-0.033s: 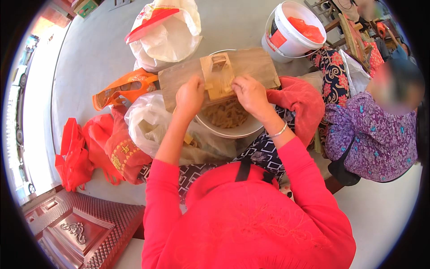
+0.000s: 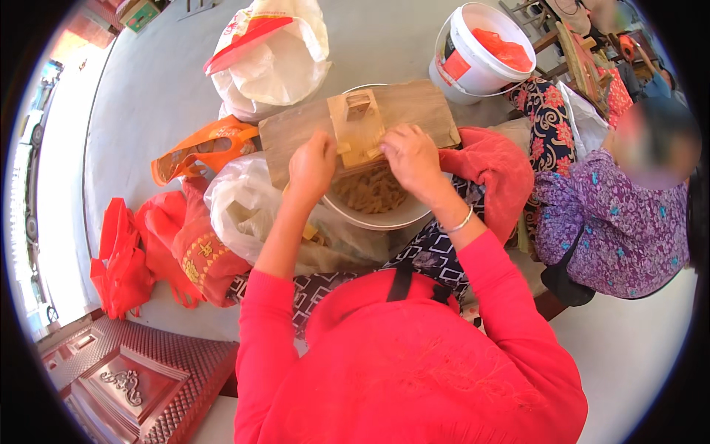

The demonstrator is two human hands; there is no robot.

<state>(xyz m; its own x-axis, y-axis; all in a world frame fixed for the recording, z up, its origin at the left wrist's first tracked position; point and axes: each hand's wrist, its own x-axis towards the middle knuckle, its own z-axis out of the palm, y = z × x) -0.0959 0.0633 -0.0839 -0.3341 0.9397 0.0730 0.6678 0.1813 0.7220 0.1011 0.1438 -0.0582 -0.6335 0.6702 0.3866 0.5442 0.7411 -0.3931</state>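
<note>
A wooden board [image 2: 429, 111] lies across the top of a large pale bowl [image 2: 384, 220]. Fixed on it is a lighter wooden block [image 2: 360, 129] with a small upright slotted piece at its far end. Brownish strip-like pieces [image 2: 370, 191] fill the part of the bowl that shows. My left hand [image 2: 312, 161] is closed at the block's left side, its fingertips by a small pale bit. My right hand [image 2: 411, 157] is closed at the block's near right corner, close to another pale bit. What either pinches is too small to make out.
Left of the bowl are a translucent plastic bag [image 2: 240, 196], an orange bag [image 2: 211, 144] and red bags [image 2: 122, 259]. A white sack [image 2: 274, 66] stands beyond. At the far right is a white bucket [image 2: 462, 63] with red plastic inside. A person in purple floral clothing [image 2: 614, 222] sits right.
The block's upright piece looks different and more of its pale top shows between my hands. My right fingers have shifted slightly; the bags and bucket stay put.
</note>
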